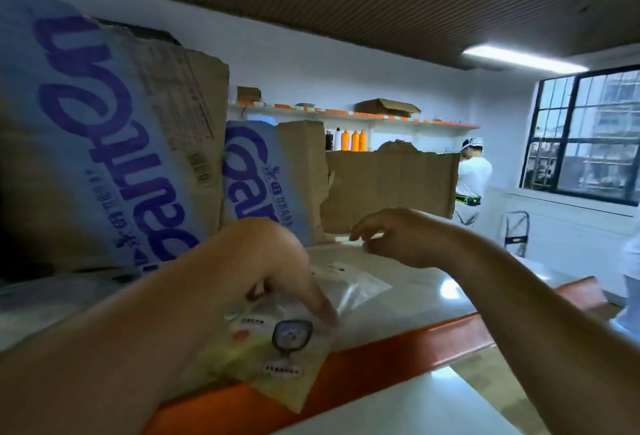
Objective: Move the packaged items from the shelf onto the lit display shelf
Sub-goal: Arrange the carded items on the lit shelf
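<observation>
Left hand (263, 261) pinching printed packet (277, 348) at shelf (398, 344) near edge | right hand (398, 233) loosely open, empty, above shelf | cardboard boxes (104, 140) far left

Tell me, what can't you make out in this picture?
All in the head view:
- Packet: the print is blurred. The left hand covers its top, so I cannot tell pinching from pressing.
- Left carton: cut off by the left edge.
- Clear bag: contents lost in glare.
- Far person: small, and what they handle is hidden behind the torn carton.
</observation>
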A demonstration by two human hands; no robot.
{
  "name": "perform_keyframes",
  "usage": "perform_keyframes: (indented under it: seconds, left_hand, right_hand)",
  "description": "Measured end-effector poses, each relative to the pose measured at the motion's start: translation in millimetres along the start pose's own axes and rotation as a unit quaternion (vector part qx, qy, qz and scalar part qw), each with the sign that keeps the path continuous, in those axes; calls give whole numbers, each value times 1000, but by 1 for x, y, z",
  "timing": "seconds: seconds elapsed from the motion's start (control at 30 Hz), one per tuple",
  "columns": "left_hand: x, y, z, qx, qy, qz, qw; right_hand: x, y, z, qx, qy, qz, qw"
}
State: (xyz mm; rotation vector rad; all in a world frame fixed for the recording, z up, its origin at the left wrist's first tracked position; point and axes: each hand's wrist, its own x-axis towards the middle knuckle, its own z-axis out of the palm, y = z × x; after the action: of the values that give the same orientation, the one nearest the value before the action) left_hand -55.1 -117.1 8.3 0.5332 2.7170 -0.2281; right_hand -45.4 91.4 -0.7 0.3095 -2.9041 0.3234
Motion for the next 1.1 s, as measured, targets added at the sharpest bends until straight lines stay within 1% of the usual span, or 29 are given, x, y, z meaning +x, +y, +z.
perform_keyframes:
  seconds: [0.07,0.1,0.17,0.23,0.37,0.47,0.53,0.6,0.67,0.8,0.93,1.0,1.1]
  left_hand:
    - [5,5,7,63,27,12,998]
    - [5,5,10,74,45,24,996]
    - [1,2,13,48,70,39,996]
    - [4,-5,14,-5,81,51,995]
    - [29,-22,19,-64,182,78,978]
    - [38,-28,22,-94,170,79,978]
    - [45,-31,24,-96,178,79,976]
    - [48,-34,24,-95,183,68,976]
    - [48,-38,23,-99,182,59,977]
    - [46,-42,23,-133,168,64,975]
    - [48,-39,25,-140,173,71,972]
    - [48,-38,26,-132,172,79,973]
    - [49,-38,28,-134,174,95,971]
  right_hand:
    - [15,10,5,8,-15,-24,1000]
    - [22,12,7,3,-29,-36,999]
    - [36,13,7,2,-70,-54,996]
    - [51,10,4,6,-115,-63,991]
    - [80,0,-3,-7,-143,-83,986]
    - [87,-7,7,11,-162,-113,980]
    - [86,-10,20,37,-194,-129,972]
    - [86,-9,32,26,-238,-131,962]
    - [87,-9,35,24,-263,-122,957]
    - [86,-4,36,-22,-270,-129,954]
    - [89,6,38,4,-234,-95,967]
    - [89,10,37,22,-232,-78,969]
    - [92,17,37,18,-219,-80,972]
